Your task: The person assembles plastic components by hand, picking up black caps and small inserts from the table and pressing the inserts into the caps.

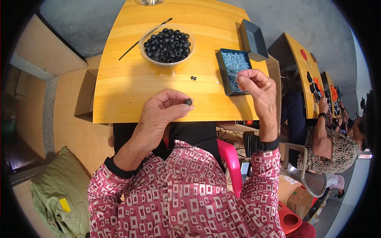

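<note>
My left hand (164, 107) is over the near edge of the yellow table, thumb and fingers closed on a small black ball (188, 102). The ball looks like the many in the clear bowl. My right hand (258, 85) is raised at the near right side of a dark tray (223, 73) full of small silvery metal pieces (235, 65). Its thumb and forefinger are pinched together; what sits between them is too small to make out. A clear round bowl (193, 49) heaped with black balls (166, 43) with holes stands farther back. A small black piece (193, 78) lies between bowl and hands.
A dark empty-looking box (254, 39) stands behind the tray at the table's right edge. A thin black rod (129, 51) lies beside the bowl. A green sack (59, 190) is on the floor at left. At right, another person (329, 146) sits at further tables.
</note>
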Tool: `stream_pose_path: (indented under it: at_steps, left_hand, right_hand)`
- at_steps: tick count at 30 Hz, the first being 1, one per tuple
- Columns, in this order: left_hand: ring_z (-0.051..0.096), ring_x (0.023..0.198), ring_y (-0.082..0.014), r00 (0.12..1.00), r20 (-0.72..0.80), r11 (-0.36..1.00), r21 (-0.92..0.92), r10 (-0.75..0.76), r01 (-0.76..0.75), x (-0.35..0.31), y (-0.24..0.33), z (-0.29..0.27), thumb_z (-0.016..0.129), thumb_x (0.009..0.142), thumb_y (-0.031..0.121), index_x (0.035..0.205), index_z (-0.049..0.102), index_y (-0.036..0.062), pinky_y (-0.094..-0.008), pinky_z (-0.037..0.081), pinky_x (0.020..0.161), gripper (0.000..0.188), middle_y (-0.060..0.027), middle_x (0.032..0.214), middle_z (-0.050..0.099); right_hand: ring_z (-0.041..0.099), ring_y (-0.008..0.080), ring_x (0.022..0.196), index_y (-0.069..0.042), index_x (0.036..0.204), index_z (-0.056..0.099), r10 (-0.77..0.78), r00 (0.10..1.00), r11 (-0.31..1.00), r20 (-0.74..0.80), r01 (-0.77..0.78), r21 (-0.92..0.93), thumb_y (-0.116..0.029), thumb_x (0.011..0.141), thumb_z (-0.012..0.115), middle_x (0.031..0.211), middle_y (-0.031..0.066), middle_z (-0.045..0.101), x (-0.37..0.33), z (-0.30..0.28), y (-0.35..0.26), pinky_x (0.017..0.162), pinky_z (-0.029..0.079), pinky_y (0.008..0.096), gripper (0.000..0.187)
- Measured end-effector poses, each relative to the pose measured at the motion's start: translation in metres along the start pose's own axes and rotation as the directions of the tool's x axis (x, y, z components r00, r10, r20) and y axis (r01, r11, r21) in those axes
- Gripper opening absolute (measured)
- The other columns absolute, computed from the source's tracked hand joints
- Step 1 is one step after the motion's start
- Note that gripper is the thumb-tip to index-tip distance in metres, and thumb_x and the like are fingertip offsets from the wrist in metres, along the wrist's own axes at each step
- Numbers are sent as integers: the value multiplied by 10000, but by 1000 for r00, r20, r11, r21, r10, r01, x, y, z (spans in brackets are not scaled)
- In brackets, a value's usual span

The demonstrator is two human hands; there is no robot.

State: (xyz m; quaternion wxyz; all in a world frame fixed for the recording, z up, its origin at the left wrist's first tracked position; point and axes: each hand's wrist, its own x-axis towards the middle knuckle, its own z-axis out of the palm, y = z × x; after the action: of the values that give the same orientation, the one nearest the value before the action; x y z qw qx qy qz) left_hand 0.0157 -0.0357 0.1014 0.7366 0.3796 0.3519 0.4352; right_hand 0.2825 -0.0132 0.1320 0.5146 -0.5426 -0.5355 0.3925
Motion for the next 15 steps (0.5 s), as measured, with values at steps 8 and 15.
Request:
stream_pose_path:
  at_steps: [8, 15]
  left_hand:
    - [628, 926, -129, 996, 84, 997, -75, -28, 35, -4, -1, -1, 656, 825, -31, 993, 612, 25, -247, 510, 843, 182, -59, 968, 650]
    - [608, 944, -114, 982, 160, 994, -69, 96, -86, -10, -4, -6, 659, 821, -36, 1001, 612, 22, -254, 487, 881, 195, -45, 982, 640]
  right_hand:
    - [562, 92, 775, -12, 871, 667, -190, 935, 976, 299, 213, -44, 34, 784, 669, 819, 24, 625, -47, 52, -18, 713, 440, 229, 99]
    - [581, 117, 796, -9, 839, 650, -220, 936, 975, 275, 214, 53, 88, 743, 662, 837, 45, 629, -49, 75, -15, 720, 451, 254, 137]
